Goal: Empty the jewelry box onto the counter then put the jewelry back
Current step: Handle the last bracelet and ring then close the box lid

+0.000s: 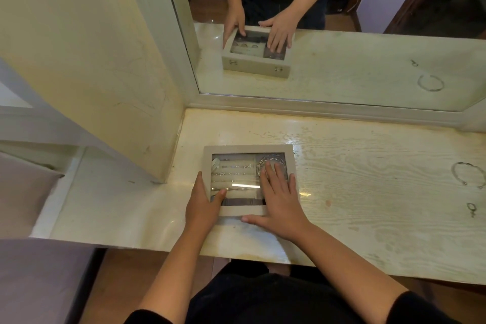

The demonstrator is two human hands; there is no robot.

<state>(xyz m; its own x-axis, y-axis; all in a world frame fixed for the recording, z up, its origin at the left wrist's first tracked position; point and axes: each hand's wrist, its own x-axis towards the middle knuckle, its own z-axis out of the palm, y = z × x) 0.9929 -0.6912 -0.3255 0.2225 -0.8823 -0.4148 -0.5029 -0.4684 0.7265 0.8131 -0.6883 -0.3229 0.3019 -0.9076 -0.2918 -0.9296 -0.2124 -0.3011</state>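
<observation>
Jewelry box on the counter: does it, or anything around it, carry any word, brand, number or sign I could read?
None can be read.
The jewelry box has a plain beige frame and a clear lid with no lettering; the bright streak on the glass is glare, not print.
The counter and the mirror show only wood grain and reflections, no writing.

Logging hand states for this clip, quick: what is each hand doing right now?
Left hand: open, fingers along the jewelry box's left edge, thumb on its lid.
Right hand: open, flat on the lid.
</observation>
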